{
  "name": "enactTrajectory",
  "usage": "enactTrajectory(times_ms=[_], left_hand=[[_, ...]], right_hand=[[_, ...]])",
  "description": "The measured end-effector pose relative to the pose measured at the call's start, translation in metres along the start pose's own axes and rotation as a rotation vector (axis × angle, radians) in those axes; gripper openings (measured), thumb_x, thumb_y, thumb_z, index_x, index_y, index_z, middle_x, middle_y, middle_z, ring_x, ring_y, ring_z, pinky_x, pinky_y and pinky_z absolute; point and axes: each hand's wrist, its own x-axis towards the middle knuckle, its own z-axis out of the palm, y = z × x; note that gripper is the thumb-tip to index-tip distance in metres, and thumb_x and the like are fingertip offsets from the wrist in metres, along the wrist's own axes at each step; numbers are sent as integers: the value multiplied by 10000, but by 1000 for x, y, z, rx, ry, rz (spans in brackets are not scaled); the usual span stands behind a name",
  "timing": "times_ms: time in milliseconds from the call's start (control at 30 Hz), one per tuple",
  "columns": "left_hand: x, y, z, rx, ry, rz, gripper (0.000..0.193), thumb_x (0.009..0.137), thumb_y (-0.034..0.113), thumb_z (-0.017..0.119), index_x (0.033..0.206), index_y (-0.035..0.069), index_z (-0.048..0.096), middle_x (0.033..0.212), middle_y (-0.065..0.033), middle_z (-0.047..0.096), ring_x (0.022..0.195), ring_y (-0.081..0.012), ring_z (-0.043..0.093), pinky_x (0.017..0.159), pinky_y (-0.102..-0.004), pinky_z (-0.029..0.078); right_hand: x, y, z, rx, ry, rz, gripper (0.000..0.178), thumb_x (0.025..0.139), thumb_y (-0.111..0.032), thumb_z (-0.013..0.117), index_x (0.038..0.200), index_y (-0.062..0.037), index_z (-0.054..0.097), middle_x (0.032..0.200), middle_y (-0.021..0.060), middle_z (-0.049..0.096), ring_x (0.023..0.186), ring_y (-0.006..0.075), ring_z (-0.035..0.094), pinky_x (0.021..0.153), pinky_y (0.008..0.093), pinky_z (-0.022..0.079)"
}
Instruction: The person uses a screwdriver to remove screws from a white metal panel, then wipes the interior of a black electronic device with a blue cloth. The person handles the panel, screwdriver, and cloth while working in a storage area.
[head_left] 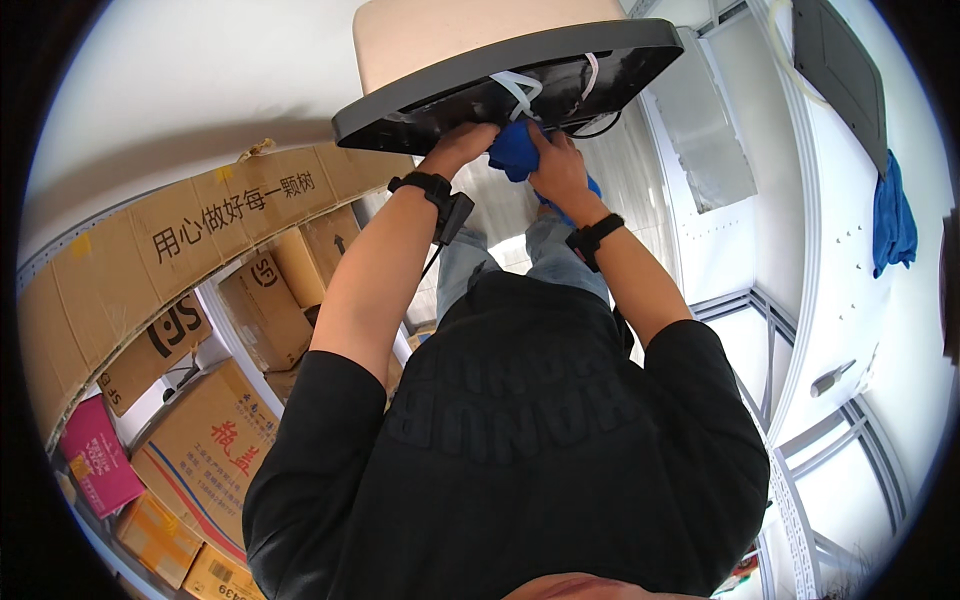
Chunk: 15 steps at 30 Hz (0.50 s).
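Observation:
A bunched blue cloth (515, 150) is between my hands, in front of a large object with a beige body (460, 35), a dark grey rim (420, 95) and a glossy black face (470, 100). My right hand (562, 165) closes on the cloth, with more blue fabric below that hand. At the cloth's left edge, my left hand (462, 147) has its fingers curled against it; their tips are partly hidden. White straps (520, 92) cross on the black face just above the cloth. A black cable (605, 128) loops out beside my right hand.
To the left, a shelf holds cardboard boxes (265, 310) and a pink box (100, 455) behind a long cardboard strip (190, 225). On the right stand white panels (840, 270) with a dark board (840, 70) and another hanging blue cloth (893, 225). Pale flooring (500, 210) lies beneath my hands.

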Motion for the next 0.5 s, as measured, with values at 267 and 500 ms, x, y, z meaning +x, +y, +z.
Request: enactTrajectory(times_ms=[267, 500], left_hand=[[24, -23, 9, 72, 80, 33, 600, 868, 475, 462, 1236, 27, 616, 1310, -210, 583, 1252, -334, 520, 1041, -361, 372], [-11, 12, -3, 36, -17, 3, 568, 923, 426, 471, 1285, 1, 570, 1371, -186, 545, 1265, -306, 498, 1056, -370, 347]], right_hand=[[6, -7, 11, -206, 60, -19, 794, 675, -124, 736, 1412, -163, 445, 1120, 163, 556, 1040, 366, 573, 822, 476, 500], [3, -8, -5, -257, 14, -76, 836, 681, -146, 745, 1443, -167, 400, 1141, 166, 550, 1062, 358, 569, 833, 483, 500]])
